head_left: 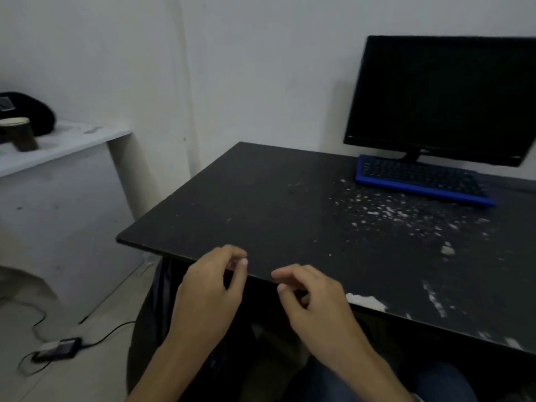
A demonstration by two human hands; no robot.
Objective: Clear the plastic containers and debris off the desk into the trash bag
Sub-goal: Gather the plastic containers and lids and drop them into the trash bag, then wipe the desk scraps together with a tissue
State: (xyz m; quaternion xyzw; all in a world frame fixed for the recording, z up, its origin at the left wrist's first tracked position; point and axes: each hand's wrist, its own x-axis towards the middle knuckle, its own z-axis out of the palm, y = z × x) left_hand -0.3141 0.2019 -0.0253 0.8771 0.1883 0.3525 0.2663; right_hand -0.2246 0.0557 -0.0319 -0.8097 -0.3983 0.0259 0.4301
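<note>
Debris (406, 216), pale crumbs, lies scattered on the desk (261, 198) at 2 o'clock, just before the keyboard (420, 179) and monitor (443, 97). Dark bag (150, 323) hangs under the near edge. Left hand (208, 297) and right hand (316, 303) hover there, fingers loosely curled, holding nothing.

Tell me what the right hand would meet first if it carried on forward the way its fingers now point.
The right hand hovers at the near edge of the black desk top, fingers loosely curled, pointing forward and left. Going on, it would likely cross bare desk surface only; the white crumb debris lies off to its right. Height above the desk is unclear.
</note>
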